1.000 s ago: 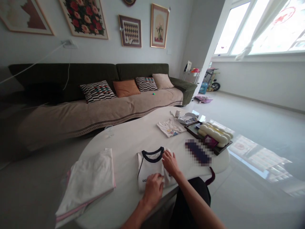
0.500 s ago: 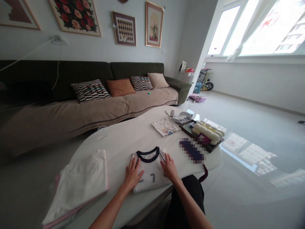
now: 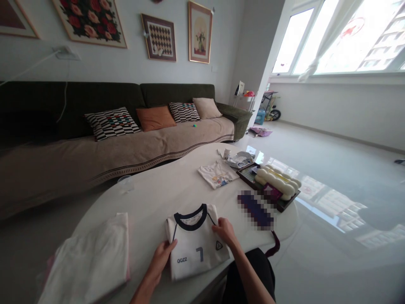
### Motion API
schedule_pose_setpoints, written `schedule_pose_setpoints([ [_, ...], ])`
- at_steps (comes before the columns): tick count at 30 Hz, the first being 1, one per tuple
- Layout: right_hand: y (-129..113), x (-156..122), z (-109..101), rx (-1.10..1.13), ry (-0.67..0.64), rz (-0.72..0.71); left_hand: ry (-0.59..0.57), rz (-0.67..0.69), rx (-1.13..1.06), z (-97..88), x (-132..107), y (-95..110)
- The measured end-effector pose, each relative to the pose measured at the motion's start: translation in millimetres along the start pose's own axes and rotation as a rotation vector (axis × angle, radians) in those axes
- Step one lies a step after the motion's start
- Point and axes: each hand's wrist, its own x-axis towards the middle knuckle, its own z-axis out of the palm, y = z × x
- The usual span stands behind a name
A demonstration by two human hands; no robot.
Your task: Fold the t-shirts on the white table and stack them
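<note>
A folded white jersey (image 3: 194,242) with a dark collar, the number 7 and small lettering lies on the white table (image 3: 164,192) right in front of me. My left hand (image 3: 163,256) grips its left edge, thumb on top and fingers curled under. At the jersey's right edge, my right hand (image 3: 224,231) holds the fabric the same way.
A folded white and pink cloth (image 3: 90,264) lies at the table's left. A small folded printed shirt (image 3: 217,174), crumpled paper (image 3: 239,159) and a dark tray (image 3: 272,185) with cream rolls sit to the right. A long sofa (image 3: 114,135) with cushions runs behind the table.
Both hands went from lying flat on the jersey to its two side edges, where they now grip it. The view has tilted down slightly.
</note>
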Motion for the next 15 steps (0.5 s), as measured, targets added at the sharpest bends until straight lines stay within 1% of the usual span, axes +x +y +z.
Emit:
schedule_pose_setpoints([
  [2, -1.0, 3.7, -1.9, 0.03, 0.007, -0.053, -0.044, -0.017, -0.044, 3.9, -1.7, 6.3],
  [5, -2.5, 11.6, -9.0, 0.061, 0.01, -0.136, -0.056, -0.037, -0.109, 10.0, 2.1, 14.2],
  [8, -1.6, 33.2, -29.6, 0.076, 0.022, -0.21, -0.105, -0.068, -0.148, 22.6, 15.4, 28.8],
  [9, -0.6, 45.1, -39.9, 0.072, 0.035, -0.226, -0.126, -0.062, -0.147, 29.9, 22.5, 36.6],
  [11, 2.0, 75.9, -64.1, 0.047, 0.078, -0.24, -0.163, -0.025, -0.134, 50.1, 41.6, 56.0],
  [13, 4.6, 113.5, -89.8, 0.007, 0.136, -0.228, -0.184, 0.023, -0.123, 76.4, 67.7, 77.9],
  [15, 6.4, 153.6, -113.5, -0.035, 0.195, -0.201, -0.192, 0.073, -0.11, 105.3, 98.9, 98.9],
])
